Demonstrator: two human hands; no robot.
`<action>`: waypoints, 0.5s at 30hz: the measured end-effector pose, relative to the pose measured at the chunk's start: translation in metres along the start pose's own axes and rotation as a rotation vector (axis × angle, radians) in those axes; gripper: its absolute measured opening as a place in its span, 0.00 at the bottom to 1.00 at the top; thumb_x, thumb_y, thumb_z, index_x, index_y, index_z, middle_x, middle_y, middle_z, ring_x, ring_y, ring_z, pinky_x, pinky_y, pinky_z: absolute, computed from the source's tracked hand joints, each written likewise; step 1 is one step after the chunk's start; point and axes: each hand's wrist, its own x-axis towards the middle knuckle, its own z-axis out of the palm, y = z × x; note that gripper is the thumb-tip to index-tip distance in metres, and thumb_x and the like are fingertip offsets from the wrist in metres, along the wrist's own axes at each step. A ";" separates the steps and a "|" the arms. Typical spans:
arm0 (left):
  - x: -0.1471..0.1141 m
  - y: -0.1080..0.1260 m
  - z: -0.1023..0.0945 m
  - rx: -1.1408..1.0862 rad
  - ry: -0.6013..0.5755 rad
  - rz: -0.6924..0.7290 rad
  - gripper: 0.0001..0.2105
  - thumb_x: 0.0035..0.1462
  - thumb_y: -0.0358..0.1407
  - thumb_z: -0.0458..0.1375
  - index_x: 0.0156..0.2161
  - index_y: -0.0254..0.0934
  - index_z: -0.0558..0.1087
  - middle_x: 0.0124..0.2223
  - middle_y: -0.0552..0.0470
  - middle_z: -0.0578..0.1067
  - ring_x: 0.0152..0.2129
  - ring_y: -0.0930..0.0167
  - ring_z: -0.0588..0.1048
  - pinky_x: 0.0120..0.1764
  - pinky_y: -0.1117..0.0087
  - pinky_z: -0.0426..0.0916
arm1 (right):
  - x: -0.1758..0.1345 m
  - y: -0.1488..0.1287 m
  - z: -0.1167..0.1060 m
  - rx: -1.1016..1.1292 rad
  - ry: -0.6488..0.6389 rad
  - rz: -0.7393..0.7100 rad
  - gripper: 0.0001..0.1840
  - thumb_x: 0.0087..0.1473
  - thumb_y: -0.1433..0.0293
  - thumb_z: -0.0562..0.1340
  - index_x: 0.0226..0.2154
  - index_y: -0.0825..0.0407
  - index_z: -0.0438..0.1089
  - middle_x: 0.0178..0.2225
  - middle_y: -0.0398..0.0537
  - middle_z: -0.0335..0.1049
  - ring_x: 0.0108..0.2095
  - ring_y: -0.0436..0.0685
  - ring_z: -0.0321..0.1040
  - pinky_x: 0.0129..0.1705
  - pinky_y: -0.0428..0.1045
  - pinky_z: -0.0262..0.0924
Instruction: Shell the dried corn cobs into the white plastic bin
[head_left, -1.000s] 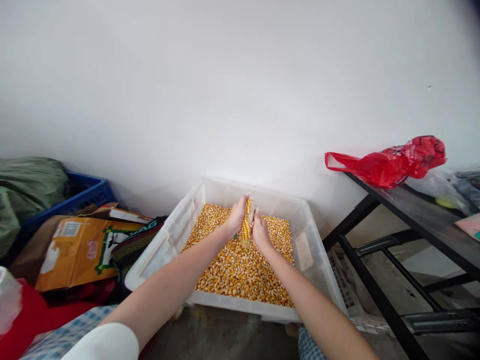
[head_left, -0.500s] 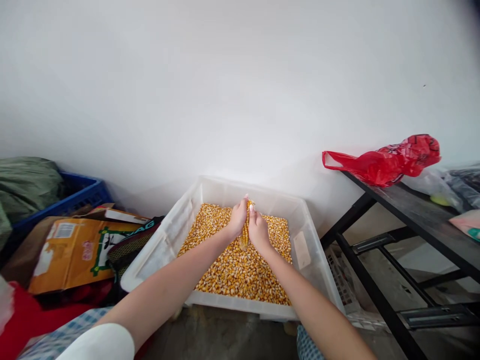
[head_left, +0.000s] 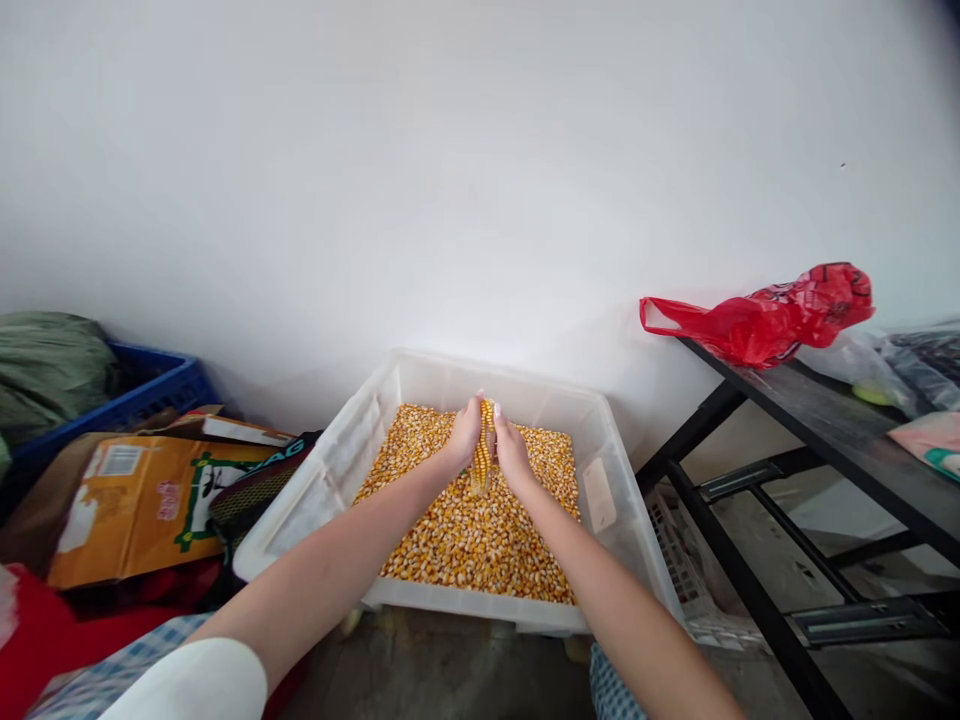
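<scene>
Between my two hands stands a corn cob (head_left: 482, 455), tilted upright, with yellow kernels along most of its visible side and a barer strip near the right edge. My left hand (head_left: 463, 437) is closed on its left side. My right hand (head_left: 511, 450) grips it from the right, thumb against the upper part. Some of the fingers are hidden behind the cob. Below lie many loose corn kernels (head_left: 480, 545), spread through a translucent plastic bin (head_left: 300, 525).
A black metal rack (head_left: 757, 400) stands at the right with a red plastic bag (head_left: 780, 318) on top. To the left are an orange cardboard box (head_left: 142, 510), a black mesh item (head_left: 255, 490) and a blue crate (head_left: 154, 390). A white wall (head_left: 480, 180) rises behind the bin.
The view has shifted slightly. Both hands still hold the cob, which has turned a little, and a barer strip now shows on its right side.
</scene>
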 end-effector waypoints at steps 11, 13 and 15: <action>-0.006 -0.001 0.004 0.069 0.015 0.024 0.16 0.48 0.48 0.51 0.23 0.35 0.66 0.21 0.55 0.67 0.20 0.73 0.64 0.25 0.73 0.59 | -0.004 -0.008 -0.006 -0.229 0.081 -0.103 0.28 0.56 0.52 0.41 0.23 0.51 0.65 0.24 0.51 0.69 0.26 0.57 0.64 0.28 0.48 0.51; -0.006 -0.003 0.005 0.033 0.016 0.005 0.16 0.47 0.48 0.52 0.23 0.35 0.65 0.20 0.55 0.66 0.19 0.73 0.64 0.25 0.73 0.59 | -0.002 -0.004 -0.005 -0.203 0.107 -0.026 0.30 0.56 0.52 0.39 0.21 0.51 0.65 0.23 0.52 0.69 0.25 0.58 0.64 0.28 0.49 0.51; -0.007 -0.003 0.007 -0.025 0.008 -0.022 0.16 0.47 0.49 0.51 0.24 0.35 0.65 0.20 0.55 0.66 0.18 0.73 0.64 0.25 0.72 0.59 | 0.003 0.000 -0.006 -0.152 0.137 0.071 0.32 0.55 0.51 0.37 0.19 0.51 0.64 0.22 0.52 0.69 0.24 0.58 0.64 0.27 0.49 0.51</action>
